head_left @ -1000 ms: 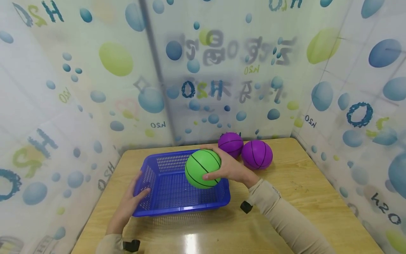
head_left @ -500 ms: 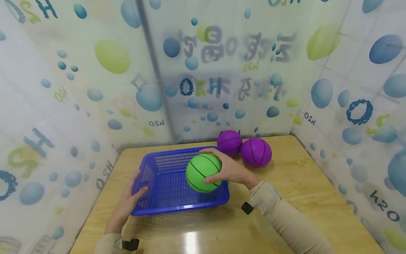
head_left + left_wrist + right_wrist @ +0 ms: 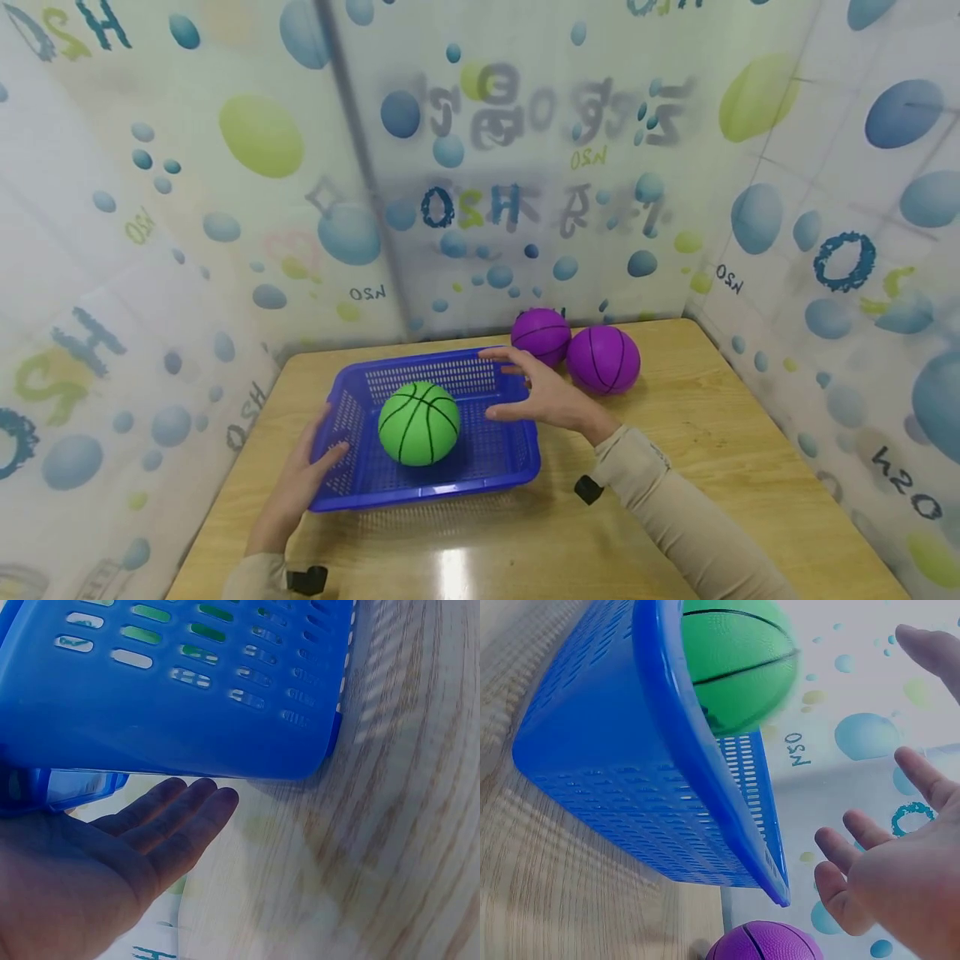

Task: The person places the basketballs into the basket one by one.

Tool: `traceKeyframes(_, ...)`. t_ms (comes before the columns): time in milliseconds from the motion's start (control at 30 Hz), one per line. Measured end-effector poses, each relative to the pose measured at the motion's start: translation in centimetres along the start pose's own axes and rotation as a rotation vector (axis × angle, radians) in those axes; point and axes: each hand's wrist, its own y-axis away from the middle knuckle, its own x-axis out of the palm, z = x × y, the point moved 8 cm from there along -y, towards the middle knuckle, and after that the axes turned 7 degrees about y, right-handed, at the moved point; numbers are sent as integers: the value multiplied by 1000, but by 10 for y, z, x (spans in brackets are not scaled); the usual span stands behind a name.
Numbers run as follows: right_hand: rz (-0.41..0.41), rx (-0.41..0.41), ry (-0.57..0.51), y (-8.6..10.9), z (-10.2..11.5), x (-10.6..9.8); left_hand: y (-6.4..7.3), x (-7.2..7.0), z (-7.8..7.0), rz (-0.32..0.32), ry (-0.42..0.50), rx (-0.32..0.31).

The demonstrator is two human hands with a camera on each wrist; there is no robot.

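Observation:
A green ball [image 3: 419, 423] with black basketball lines is inside the blue plastic basket [image 3: 420, 497] in the head view, left of the basket's middle. My left hand [image 3: 303, 473] holds the basket's left side, thumb over the rim and fingers outside. In the left wrist view those fingers [image 3: 180, 825] stretch along the perforated wall, and the thumb is hidden. My right hand [image 3: 551, 396] hovers over the basket's right side with fingers spread and nothing between them. The right wrist view shows the ball [image 3: 739, 664] beyond the near rim, apart from that hand.
Two purple balls [image 3: 541, 335] [image 3: 603, 360] with black lines lie side by side on the wooden table [image 3: 697, 433], just behind and right of the basket. Printed curtains [image 3: 480, 250] close in the table's back and sides.
My right hand has let go of the green ball, which has moved left inside the basket. The right fingers have spread apart. My left hand stays at the basket's left side.

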Motion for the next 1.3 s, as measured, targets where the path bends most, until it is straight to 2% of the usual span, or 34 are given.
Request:
traceKeyframes(167,-14,18,-22,3,-2,-6,0,1,-1,9,27,10)
traceKeyframes(300,-28,2,-47,3,0,-14,-1,1,0,14,49,23)
traceKeyframes(500,-64,-20,-73,3,5,-29,-2,1,-1,14,42,10)
traceKeyframes(867,-114,-23,-45,10,15,-58,-2,1,-1,21,19,10)
traceKeyframes(1067,-164,-23,-65,11,30,-83,-1,1,-2,29,41,8)
traceKeyframes(1300,-240,-41,-61,14,52,-123,-2,1,2,32,48,9)
